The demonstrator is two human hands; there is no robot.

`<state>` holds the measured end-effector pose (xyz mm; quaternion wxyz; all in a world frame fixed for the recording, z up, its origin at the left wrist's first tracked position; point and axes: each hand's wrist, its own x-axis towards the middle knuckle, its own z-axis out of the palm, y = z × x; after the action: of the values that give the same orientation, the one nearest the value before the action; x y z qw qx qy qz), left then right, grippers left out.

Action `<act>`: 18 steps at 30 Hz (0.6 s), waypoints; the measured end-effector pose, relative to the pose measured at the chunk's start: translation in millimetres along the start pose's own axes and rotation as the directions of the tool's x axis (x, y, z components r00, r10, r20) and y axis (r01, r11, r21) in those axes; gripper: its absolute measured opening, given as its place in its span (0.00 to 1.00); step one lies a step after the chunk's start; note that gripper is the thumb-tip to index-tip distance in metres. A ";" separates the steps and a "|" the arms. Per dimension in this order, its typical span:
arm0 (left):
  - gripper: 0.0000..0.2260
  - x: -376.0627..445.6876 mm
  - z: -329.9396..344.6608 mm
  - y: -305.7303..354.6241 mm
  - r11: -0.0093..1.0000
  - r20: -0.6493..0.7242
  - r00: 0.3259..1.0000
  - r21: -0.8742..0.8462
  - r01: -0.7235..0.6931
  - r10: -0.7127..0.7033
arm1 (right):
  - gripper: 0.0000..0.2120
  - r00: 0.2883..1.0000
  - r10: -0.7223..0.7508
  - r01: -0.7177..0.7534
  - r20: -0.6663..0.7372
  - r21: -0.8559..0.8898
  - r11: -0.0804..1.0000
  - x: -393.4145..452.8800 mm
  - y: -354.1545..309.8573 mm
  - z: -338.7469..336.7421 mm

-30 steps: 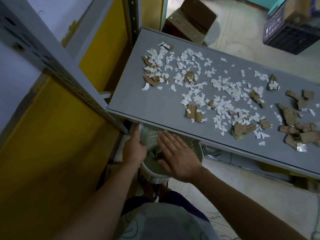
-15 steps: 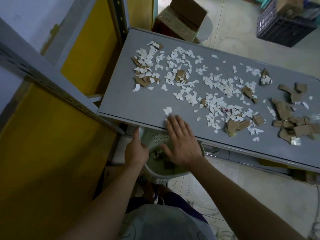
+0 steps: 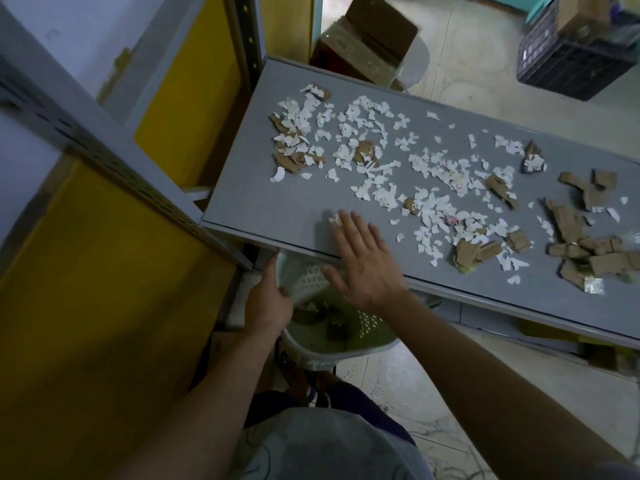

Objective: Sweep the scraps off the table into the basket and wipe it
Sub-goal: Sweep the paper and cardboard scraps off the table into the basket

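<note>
**Operator:** Scraps (image 3: 408,174): report distribution.

**Inspector:** White paper scraps and brown cardboard pieces (image 3: 571,223) lie scattered over the grey table (image 3: 249,202). Densest coverage runs from the far left corner across the middle to the right end. The near left corner of the surface is bare. One small white scrap (image 3: 334,219) lies apart from the rest, touching the fingertips of the right hand.

**Operator:** Right hand status.

**Inspector:** Right hand (image 3: 363,261) is flat and spread, palm down, grasping nothing. The fingers (image 3: 349,226) rest on the table surface just inside its near edge; the palm overhangs that edge, above the basket.

**Operator:** Left hand status.

**Inspector:** Left hand (image 3: 268,303) is clasped on the rim of the basket (image 3: 346,355) at its left side, thumb inside the rim, index finger extended upward toward the table edge.

**Operator:** Basket position and contents.

**Inspector:** White perforated plastic basket, positioned below the near edge of the table, partly tucked under it, directly beneath the right palm. Several brown cardboard pieces and pale scraps lie on its bottom.

**Operator:** Surroundings.

**Inspector:** A grey perforated metal shelf upright (image 3: 114,161) crosses at left, in front of yellow panels (image 3: 86,306). Beyond the far table edge stands an open cardboard box (image 3: 374,39). A dark crate (image 3: 571,64) sits on the tiled floor at upper right.
</note>
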<state>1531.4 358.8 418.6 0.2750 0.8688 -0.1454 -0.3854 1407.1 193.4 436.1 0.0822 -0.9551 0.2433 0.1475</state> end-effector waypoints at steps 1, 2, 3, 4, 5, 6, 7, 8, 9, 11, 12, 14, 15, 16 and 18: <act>0.33 0.0 -1.1 -1.1 1.000 0.000 1.000 -0.005 0.002 -0.002 | 0.43 1.000 0.017 -0.017 0.011 0.002 1.000 10.5 -0.2 -3.0; 0.32 0.9 -1.9 -3.1 1.000 -0.002 1.000 -0.013 0.007 -0.007 | 0.44 0.999 0.026 -0.027 0.026 0.006 1.000 19.8 -1.0 -5.3; 0.32 2.7 -2.8 -5.5 1.000 -0.008 1.000 -0.019 0.015 -0.015 | 0.45 0.999 0.029 -0.029 0.044 0.009 1.000 27.2 -2.3 -6.0; 0.32 4.8 -4.5 -7.9 1.000 -0.019 1.000 -0.017 0.022 -0.022 | 0.45 0.998 0.026 -0.027 0.061 0.012 1.000 31.5 -5.1 -5.7; 0.32 7.2 -6.6 -10.3 1.000 -0.034 0.999 -0.009 0.025 -0.025 | 0.45 0.997 0.019 -0.020 0.069 0.014 1.000 32.0 -9.0 -3.8; 0.32 9.9 -8.5 -12.8 1.000 -0.048 0.999 0.000 0.022 -0.022 | 0.45 0.998 0.004 -0.005 0.070 0.014 1.000 28.4 -13.3 -0.5; 0.32 13.0 -10.1 -15.6 1.000 -0.059 0.998 0.006 0.020 -0.020 | 0.45 0.997 -0.021 0.021 0.072 0.010 1.000 20.5 -18.6 3.3; 0.33 16.2 -11.8 -18.5 1.000 -0.067 0.998 0.008 0.024 -0.024 | 0.45 0.995 -0.063 0.063 0.080 0.003 0.998 9.7 -24.3 7.3; 0.32 19.3 -13.5 -20.1 0.999 -0.073 0.997 0.004 0.032 -0.032 | 0.44 0.989 -0.117 0.117 0.090 0.000 0.993 -2.6 -29.2 10.5; 0.32 22.7 -16.2 -20.9 0.999 -0.081 0.996 0.001 0.042 -0.042 | 0.42 0.968 -0.220 0.218 0.118 0.030 0.975 -24.9 -34.5 12.3; 0.31 23.8 -16.8 -21.2 0.999 -0.086 0.996 0.002 0.040 -0.039 | 0.41 0.954 -0.269 0.265 0.134 0.054 0.963 -31.3 -35.0 10.1; 0.31 24.6 -17.4 -20.6 0.999 -0.089 0.996 0.000 0.032 -0.032 | 0.39 0.918 -0.365 0.358 0.157 0.070 0.931 -32.8 -34.0 3.7; 0.31 25.4 -17.0 -20.6 1.000 -0.090 0.996 0.000 0.027 -0.027 | 0.39 0.908 -0.393 0.390 0.146 0.053 0.919 -29.2 -33.6 0.0; 0.31 26.1 -16.3 -21.3 1.000 -0.090 0.996 0.002 0.021 -0.021 | 0.38 0.908 -0.400 0.400 0.123 0.025 0.916 -23.3 -32.7 -4.0; 0.30 26.8 -14.9 -23.0 1.000 -0.093 0.995 0.009 0.017 -0.016 | 0.39 0.933 -0.352 0.354 0.076 -0.021 0.935 -5.2 -29.4 -14.5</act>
<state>1561.2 370.4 397.5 0.2739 0.8884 -0.1271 -0.3458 1420.6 218.0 454.0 0.0997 -0.9787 0.0622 0.1684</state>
